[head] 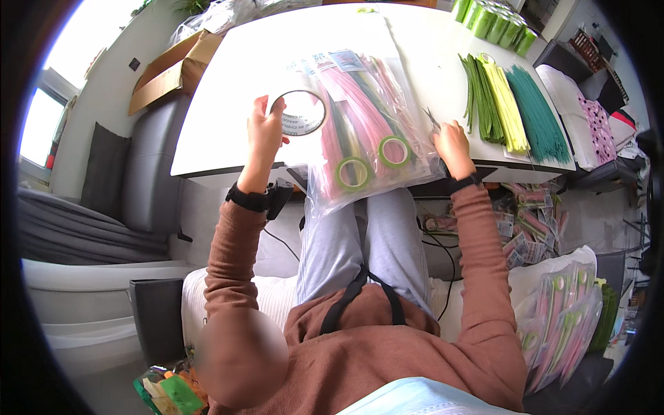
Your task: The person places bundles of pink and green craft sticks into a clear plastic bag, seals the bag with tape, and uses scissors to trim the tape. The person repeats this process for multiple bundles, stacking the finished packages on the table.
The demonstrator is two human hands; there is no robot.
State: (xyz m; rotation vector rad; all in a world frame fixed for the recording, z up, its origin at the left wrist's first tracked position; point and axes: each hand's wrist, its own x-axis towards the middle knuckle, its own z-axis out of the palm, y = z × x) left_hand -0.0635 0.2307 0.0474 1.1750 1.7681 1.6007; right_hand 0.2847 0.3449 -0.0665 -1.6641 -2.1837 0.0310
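Note:
My left hand (264,127) grips a wide roll of clear packing tape (299,113), with the thumb hooked over its rim. Over the table's front edge lies a clear plastic bag (415,171). Inside it are pink craft stems (358,106), some green and yellow stems, printed cards, and two rolls of green tape (353,174), (394,152). My right hand (452,145) holds a small pair of scissors (431,119) at the bag's right side, blades pointing away from me.
On the white table (233,104), bundles of green (482,98), yellow (508,109) and teal stems (537,114) lie at right. Green tape rolls (493,26) stand behind them. A cardboard box (171,72) sits left. Filled bags (563,316) lie beside me, with more packs (534,218) below the table.

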